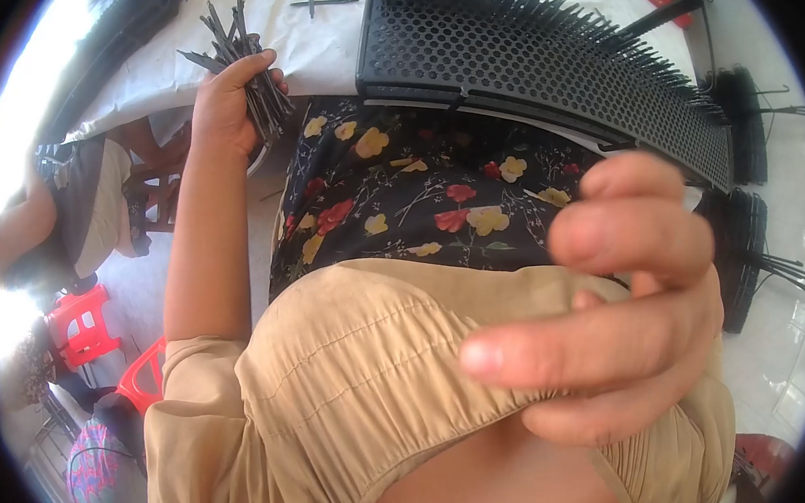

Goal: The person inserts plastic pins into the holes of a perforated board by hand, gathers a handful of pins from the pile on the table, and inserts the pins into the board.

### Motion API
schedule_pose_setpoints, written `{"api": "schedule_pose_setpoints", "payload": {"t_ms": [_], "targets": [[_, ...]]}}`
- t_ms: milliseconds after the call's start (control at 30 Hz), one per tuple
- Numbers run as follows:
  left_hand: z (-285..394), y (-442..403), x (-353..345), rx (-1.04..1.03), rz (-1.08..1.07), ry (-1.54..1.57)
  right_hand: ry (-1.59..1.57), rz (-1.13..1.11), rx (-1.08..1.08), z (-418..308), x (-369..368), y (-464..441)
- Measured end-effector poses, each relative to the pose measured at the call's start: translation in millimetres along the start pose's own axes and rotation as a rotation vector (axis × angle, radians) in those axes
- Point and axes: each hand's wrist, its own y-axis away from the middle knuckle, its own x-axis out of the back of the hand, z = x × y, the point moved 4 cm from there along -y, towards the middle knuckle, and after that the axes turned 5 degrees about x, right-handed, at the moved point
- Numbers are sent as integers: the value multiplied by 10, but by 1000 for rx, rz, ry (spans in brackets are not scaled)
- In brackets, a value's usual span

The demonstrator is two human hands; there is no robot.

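A bundle of thin dark sticks is pinched between thumb and fingers by the left grip, near the edge of the white-covered table. The right grip is raised close to the camera, its fingers bent and spread. At the table, a black perforated rack is seen, lined with dark spikes.

Apparent workshop: covered table, large perforated black panel
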Motion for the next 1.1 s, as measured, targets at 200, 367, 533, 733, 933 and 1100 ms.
{"api": "schedule_pose_setpoints", "payload": {"t_ms": [200, 367, 533, 733, 933, 1100], "targets": [[118, -2, -47, -25, -51, -170, 224, -212, 303, 17, -67, -383], [186, 51, -81, -32, -65, -223, 48, -93, 429, 176, -121, -474], [133, 16, -59, 51, -33, -383, -26, -204, 552, 151, 262, -789], [196, 98, -267, 56, -137, -402, -229, -371, 295, 99, 831, -719], [158, 224, -567, 52, -224, -199, -968, -707, 238, 102, 541, -41], [27, 269, -783, 86, -250, -192, -482, -199, -585, 586, 351, 205]]}}
